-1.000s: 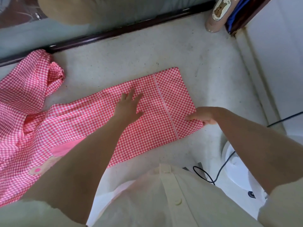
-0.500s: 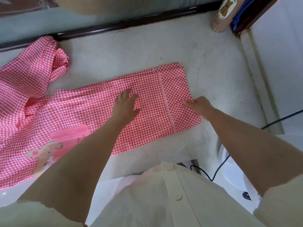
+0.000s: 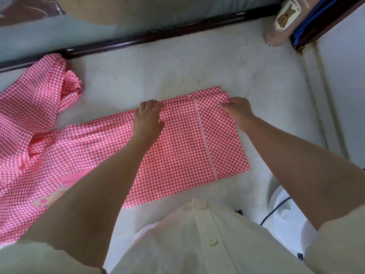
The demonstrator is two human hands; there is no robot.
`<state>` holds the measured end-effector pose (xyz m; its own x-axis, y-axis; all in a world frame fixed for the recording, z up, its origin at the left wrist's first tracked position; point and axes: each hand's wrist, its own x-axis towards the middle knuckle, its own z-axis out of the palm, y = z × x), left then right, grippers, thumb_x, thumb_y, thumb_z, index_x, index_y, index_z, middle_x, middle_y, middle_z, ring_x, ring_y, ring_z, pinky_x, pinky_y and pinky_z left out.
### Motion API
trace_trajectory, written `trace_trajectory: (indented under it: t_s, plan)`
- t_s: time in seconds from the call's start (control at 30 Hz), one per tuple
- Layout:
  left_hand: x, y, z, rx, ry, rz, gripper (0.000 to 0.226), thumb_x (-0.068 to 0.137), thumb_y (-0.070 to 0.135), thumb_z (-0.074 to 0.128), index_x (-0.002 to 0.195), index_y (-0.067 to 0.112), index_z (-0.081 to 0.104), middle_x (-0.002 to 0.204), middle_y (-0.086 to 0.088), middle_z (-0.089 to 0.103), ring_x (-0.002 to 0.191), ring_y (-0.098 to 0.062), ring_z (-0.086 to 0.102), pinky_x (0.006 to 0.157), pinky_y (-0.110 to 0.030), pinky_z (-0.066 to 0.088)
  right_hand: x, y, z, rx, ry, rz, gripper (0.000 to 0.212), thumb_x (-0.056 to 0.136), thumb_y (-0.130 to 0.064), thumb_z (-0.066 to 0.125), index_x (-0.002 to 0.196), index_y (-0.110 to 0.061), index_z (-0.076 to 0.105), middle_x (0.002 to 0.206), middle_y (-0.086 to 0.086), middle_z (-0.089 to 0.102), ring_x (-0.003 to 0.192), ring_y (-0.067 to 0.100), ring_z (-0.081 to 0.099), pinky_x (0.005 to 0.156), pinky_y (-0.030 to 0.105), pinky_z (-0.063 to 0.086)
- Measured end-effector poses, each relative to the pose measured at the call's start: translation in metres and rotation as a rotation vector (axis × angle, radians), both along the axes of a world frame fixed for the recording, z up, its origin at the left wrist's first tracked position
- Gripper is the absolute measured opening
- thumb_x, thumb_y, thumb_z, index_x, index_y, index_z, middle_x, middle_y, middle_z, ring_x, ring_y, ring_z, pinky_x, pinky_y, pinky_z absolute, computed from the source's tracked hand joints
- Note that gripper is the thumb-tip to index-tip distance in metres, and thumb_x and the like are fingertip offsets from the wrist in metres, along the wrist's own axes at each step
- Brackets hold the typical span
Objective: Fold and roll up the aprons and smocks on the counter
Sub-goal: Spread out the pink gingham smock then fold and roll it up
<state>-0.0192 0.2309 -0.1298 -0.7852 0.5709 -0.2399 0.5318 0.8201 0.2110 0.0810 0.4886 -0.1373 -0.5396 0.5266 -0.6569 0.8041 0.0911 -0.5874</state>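
A pink-and-white gingham smock (image 3: 183, 147) lies flat across the pale counter (image 3: 177, 72), its hem end to the right with a white trim line. The bunched upper part with a sleeve and a pink animal patch lies at the left. My left hand (image 3: 148, 119) rests on the smock's far edge, fingers curled over the fold. My right hand (image 3: 237, 109) pinches the far right corner of the hem. My forearms hide part of the cloth.
A dark rail (image 3: 158, 36) borders the counter at the back. A tan bottle with a dog label (image 3: 284, 22) stands at the back right beside a blue item. A white round appliance with a dark cord (image 3: 284, 216) sits below the counter's right front.
My left hand slid from the middle of the smock to its far edge. My right hand moved from the near right corner of the hem up to the far right corner.
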Motion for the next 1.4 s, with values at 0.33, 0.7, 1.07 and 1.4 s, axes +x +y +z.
trace_trajectory:
  t_s: [0.33, 0.7, 1.07, 1.4]
  plan:
    - [-0.030, -0.003, -0.012, 0.086, 0.016, 0.002, 0.029, 0.088, 0.037, 0.067, 0.110, 0.018, 0.070, 0.111, -0.003, 0.065, 0.107, -0.025, 0.056, 0.097, -0.043, 0.040, -0.016, 0.000, -0.017, 0.178, 0.056, 0.052, 0.057, 0.094, -0.048, 0.056, 0.051, -0.017, 0.035, 0.051, -0.001, 0.039, 0.048, 0.013, 0.036, 0.058, 0.027, 0.032]
    - [-0.045, -0.018, 0.000, 0.187, -0.209, 0.114, 0.042, 0.094, 0.052, 0.052, 0.112, 0.015, 0.059, 0.091, 0.005, 0.068, 0.075, -0.017, 0.065, 0.077, -0.031, 0.051, -0.019, 0.004, -0.025, 0.124, 0.026, 0.028, 0.036, 0.096, -0.032, 0.051, 0.064, -0.019, 0.044, 0.065, -0.003, 0.049, 0.058, 0.011, 0.046, 0.065, 0.028, 0.039]
    - [-0.061, -0.027, 0.000, 0.093, -0.146, 0.140, 0.034, 0.100, 0.039, 0.047, 0.084, 0.012, 0.061, 0.076, 0.003, 0.058, 0.069, -0.020, 0.057, 0.066, -0.032, 0.047, -0.030, -0.005, -0.027, 0.361, 0.005, 0.067, 0.050, 0.100, -0.043, 0.046, 0.057, -0.017, 0.042, 0.056, -0.005, 0.041, 0.050, 0.006, 0.036, 0.048, 0.022, 0.026]
    - [-0.058, -0.023, -0.005, -0.036, -0.043, 0.171, 0.037, 0.104, 0.038, 0.035, 0.102, 0.008, 0.058, 0.071, -0.005, 0.059, 0.061, -0.025, 0.055, 0.061, -0.033, 0.039, -0.035, -0.012, -0.026, 0.461, -0.051, 0.066, 0.034, 0.100, -0.043, 0.047, 0.082, -0.014, 0.053, 0.075, -0.002, 0.053, 0.065, 0.013, 0.049, 0.048, 0.017, 0.025]
